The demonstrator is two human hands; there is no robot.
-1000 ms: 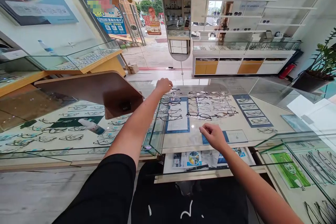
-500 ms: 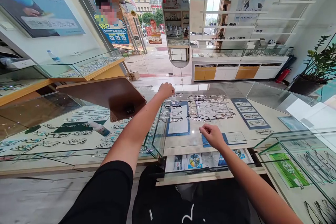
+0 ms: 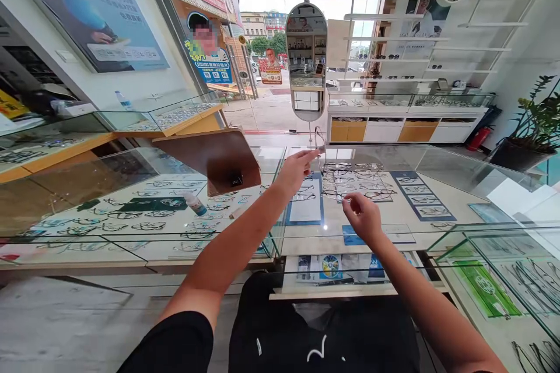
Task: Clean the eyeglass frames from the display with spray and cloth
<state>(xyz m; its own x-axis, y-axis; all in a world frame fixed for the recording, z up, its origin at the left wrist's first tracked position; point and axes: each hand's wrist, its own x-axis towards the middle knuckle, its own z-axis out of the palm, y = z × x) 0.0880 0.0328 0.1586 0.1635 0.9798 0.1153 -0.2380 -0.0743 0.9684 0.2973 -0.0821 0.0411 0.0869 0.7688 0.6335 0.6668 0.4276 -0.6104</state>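
Observation:
My left hand (image 3: 298,168) is stretched over the glass display counter (image 3: 437,166) and pinches a thin-framed pair of glasses (image 3: 319,141), lifted above the rows of eyeglasses (image 3: 356,183) lying inside the case. My right hand (image 3: 364,215) hovers nearer to me over the same counter. Its fingers are curled, with thumb and forefinger pinched together, and I cannot make out anything in them.
A brown board (image 3: 216,157) sticks out over the left showcase, and a spray bottle (image 3: 195,204) lies on the glass below it. An oval standing mirror (image 3: 306,61) rises behind the counter. More glass cases stand right (image 3: 503,268) and at the back (image 3: 406,102). A potted plant (image 3: 531,122) is far right.
My left hand has lifted a pair of glasses out of the far rows and raised it. My right hand has risen and moved slightly forward. The view has shifted left and up.

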